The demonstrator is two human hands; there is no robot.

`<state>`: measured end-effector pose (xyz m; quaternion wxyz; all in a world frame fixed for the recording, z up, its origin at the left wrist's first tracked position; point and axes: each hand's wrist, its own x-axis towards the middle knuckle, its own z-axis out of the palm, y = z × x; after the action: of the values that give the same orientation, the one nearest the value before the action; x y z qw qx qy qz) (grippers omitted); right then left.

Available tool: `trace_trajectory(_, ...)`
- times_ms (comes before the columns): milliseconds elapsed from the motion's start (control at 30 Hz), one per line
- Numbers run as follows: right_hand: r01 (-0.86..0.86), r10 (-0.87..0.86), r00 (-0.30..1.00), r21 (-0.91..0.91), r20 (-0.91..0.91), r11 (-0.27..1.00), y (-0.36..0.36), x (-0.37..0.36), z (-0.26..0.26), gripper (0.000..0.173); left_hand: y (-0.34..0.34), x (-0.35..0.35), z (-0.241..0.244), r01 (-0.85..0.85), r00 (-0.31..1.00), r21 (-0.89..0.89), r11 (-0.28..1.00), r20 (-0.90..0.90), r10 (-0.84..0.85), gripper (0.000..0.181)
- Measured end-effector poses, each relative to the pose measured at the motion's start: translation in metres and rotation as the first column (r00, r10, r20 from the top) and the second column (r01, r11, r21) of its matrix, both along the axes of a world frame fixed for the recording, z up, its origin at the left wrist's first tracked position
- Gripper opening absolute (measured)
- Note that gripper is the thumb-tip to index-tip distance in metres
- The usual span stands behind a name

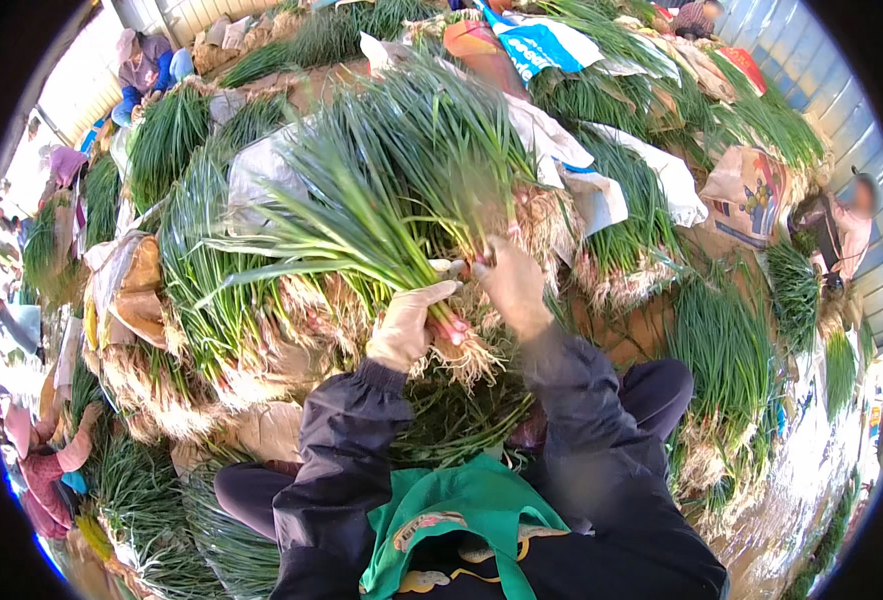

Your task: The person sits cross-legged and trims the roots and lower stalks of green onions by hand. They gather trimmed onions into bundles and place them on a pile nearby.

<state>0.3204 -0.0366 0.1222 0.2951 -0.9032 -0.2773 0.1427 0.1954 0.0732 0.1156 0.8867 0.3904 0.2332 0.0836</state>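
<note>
My left hand (400, 326), in a pale glove, is wrapped around a bunch of scallions (411, 259). Their long green leaves fan toward the upper left. Reddish-white bases and tangled roots (473, 358) poke out below the grip. To its right my right hand (515, 289), gloved as well, has its fingers closed on the base of scallion stalks (473, 236) at the near side of a large heap. Motion blur softens those stalks. The scallion heap (426, 127) spreads in front of me with roots facing my way. Loose green leaves (464, 427) lie below my hands, between my legs.
More scallion bundles lie at the right (723, 352) and lower left (148, 510). White plastic sacks (269, 176) and a printed sack (749, 191) rest among the heaps. Other people sit at the upper left (145, 67), lower left (47, 480) and right (854, 225). A corrugated wall (824, 90) stands behind.
</note>
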Motion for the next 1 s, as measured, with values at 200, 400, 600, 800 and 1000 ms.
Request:
trace_trajectory(200, -0.167, 0.238, 0.897, -0.214, 0.372, 0.962, -0.027, -0.042, -0.029, 0.024, 0.006, 0.026, -0.01, 0.101, 0.991, 0.076, 0.992, -0.098, -0.093, 0.015)
trace_trajectory(400, -0.269, 0.191, 0.954, 0.375, 0.233, 0.887, -0.045, -0.049, -0.025, 0.04, 0.005, -0.026, -0.023, 0.059, 0.989, 0.186, 0.981, -0.146, -0.032, 0.014)
trace_trajectory(600, -0.134, 0.065, 0.749, 0.055, 0.66, 0.989, 0.001, 0.008, -0.056, 0.044, -0.01, -0.089, -0.022, -0.102, 0.99, 0.03, 0.994, -0.095, 0.104, 0.029)
trace_trajectory(800, -0.179, 0.09, 0.883, 0.154, 0.461, 0.972, -0.022, -0.007, -0.042, 0.03, -0.007, -0.142, -0.024, -0.194, 0.969, -0.125, 0.973, 0.128, 0.209, 0.042)
trace_trajectory(1000, -0.559, 0.562, 0.826, -0.058, 0.038, 0.827, -0.094, -0.034, -0.06, 0.017, -0.013, -0.145, -0.038, -0.247, 0.963, -0.217, 0.944, 0.053, 0.265, 0.034)
